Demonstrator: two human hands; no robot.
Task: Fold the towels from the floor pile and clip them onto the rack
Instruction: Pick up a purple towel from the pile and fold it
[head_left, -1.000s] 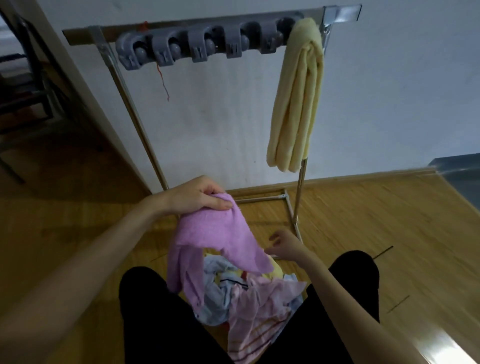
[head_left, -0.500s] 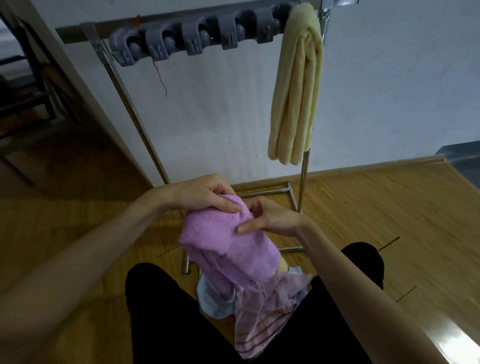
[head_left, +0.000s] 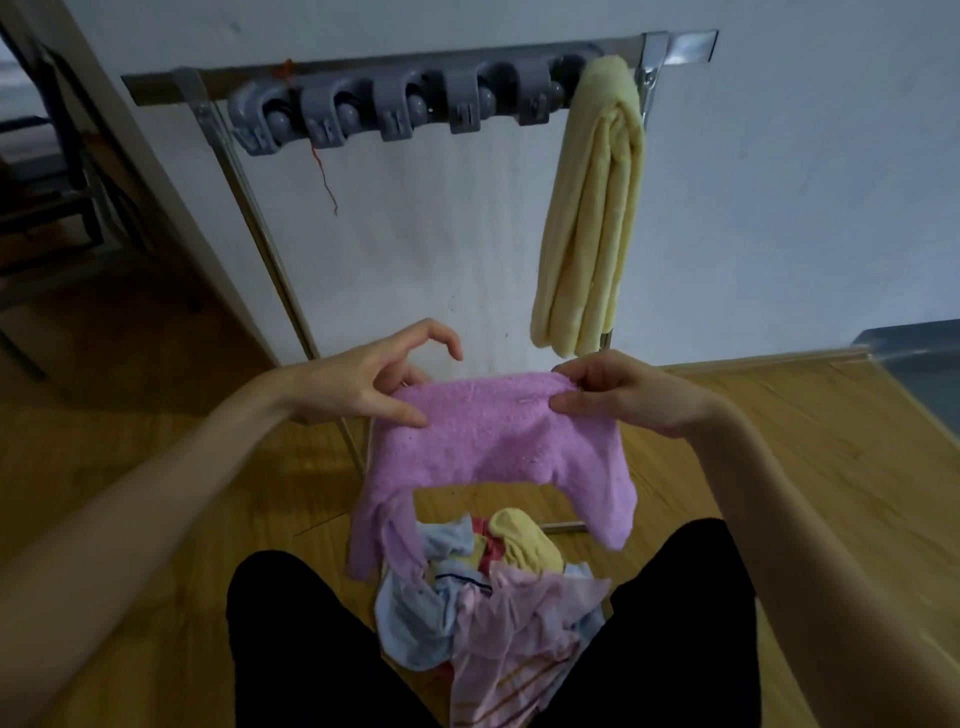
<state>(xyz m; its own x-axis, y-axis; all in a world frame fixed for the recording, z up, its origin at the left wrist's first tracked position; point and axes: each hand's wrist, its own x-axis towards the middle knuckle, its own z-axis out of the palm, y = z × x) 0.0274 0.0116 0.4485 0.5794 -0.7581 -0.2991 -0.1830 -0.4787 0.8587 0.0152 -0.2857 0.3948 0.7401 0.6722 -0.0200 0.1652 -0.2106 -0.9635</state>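
The purple towel (head_left: 493, 441) is held up in the air between both hands, in front of the person's knees and above the floor pile (head_left: 488, 587), and well below the rack (head_left: 415, 73). Its upper edge runs side to side, roughly level, so the long axis at the grip lies left to right; two loose ends hang down, one toward the left knee, one on the right, with an open gap between them. The left hand (head_left: 358, 387) pinches the left part of that top edge, thumb on the near face, index and middle fingers raised and arched clear of the cloth. The right hand (head_left: 618, 395) pinches the right part of the edge between thumb and curled fingers, holding a small bunch of fabric. Both grips are narrow and closed on the towel; both forearms reach forward at about the same height. The gray clips (head_left: 410, 109) sit up and ahead of the hands, slightly to the left; five appear free. The rightmost position holds the folded yellow towel (head_left: 592, 218), hanging long and vertical. Judgement: the towel is spread but not yet folded. The left hand lies nearer the free clips, the right nearer the yellow towel.
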